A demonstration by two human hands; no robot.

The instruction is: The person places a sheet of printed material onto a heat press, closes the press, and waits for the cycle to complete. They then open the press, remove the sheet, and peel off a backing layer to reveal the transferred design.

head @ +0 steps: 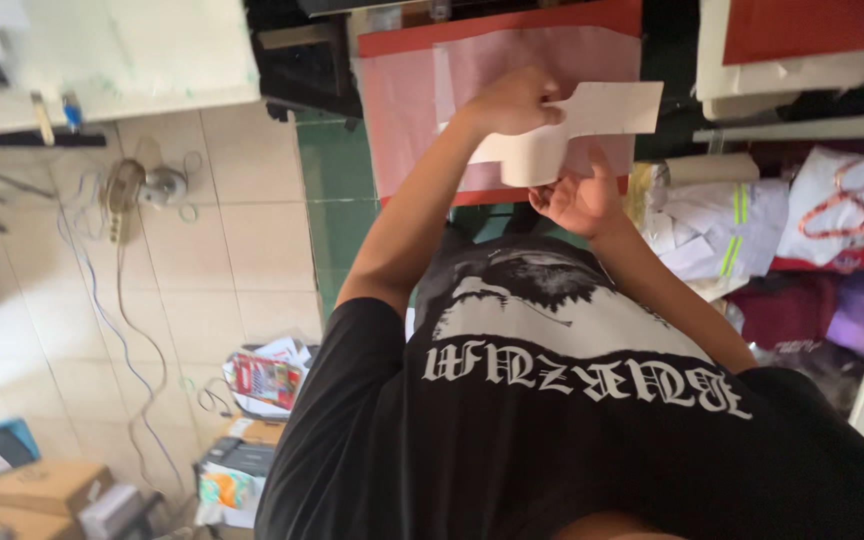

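Left hand [512, 102]: grips the cream paper cutout [592, 118].
Right hand [580, 198]: fingers pinch cutout's lower edge.
Beneath: pink sheet [402, 110].

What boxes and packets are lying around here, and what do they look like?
Red packet: on the pile at the floor's bottom middle, flat rectangle, red with small pictures.
Cardboard box: bottom left corner, brown and flat-topped.
Orange and green packet: beside the pile's dark box, small and crumpled.
No screens show.

Fabric pile [752, 225] crowding right of hand [577, 200]
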